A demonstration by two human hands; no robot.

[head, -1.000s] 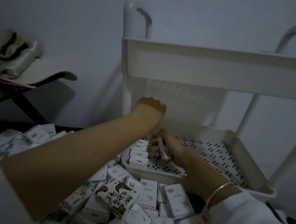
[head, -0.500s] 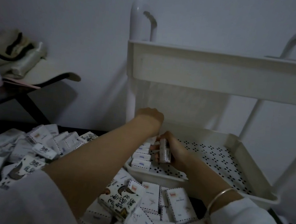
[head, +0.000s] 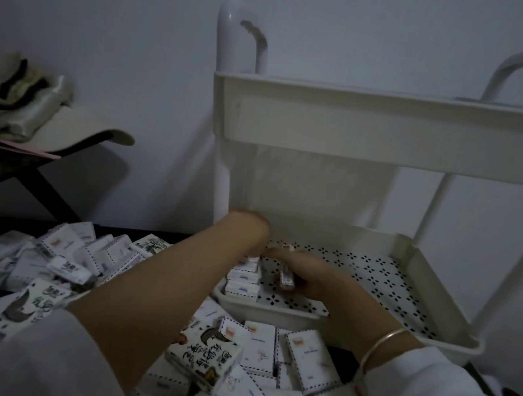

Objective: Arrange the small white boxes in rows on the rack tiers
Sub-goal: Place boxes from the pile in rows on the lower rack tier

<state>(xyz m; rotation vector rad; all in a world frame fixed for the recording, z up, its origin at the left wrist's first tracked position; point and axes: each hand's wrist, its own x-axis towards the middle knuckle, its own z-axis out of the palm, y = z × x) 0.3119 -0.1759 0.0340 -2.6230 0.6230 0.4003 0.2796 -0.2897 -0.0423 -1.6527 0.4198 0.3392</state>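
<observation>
The white rack's lower tier [head: 414, 262] has a perforated floor, and a short row of small white boxes [head: 242, 288] runs along its left wall. My right hand [head: 313, 279] is inside the tier just right of that row and grips one small white box [head: 287, 279] on its edge, low over the floor. My left hand [head: 247, 228] reaches over the row's far end, bent down at the wrist with its fingers hidden. A heap of loose white boxes [head: 269, 353] lies in front of the rack, under my arms.
The upper tier [head: 390, 130] overhangs the lower one, with white posts [head: 220, 174] at its corners. More boxes [head: 64, 251] spread left on the dark surface. A larger illustrated carton [head: 204, 356] sits in the heap. At far left, a chair [head: 67, 132] holds a bag.
My right hand has lowered its box closer to the tier floor beside the row. My left hand has stayed at the row's far end, and the view has shifted slightly.
</observation>
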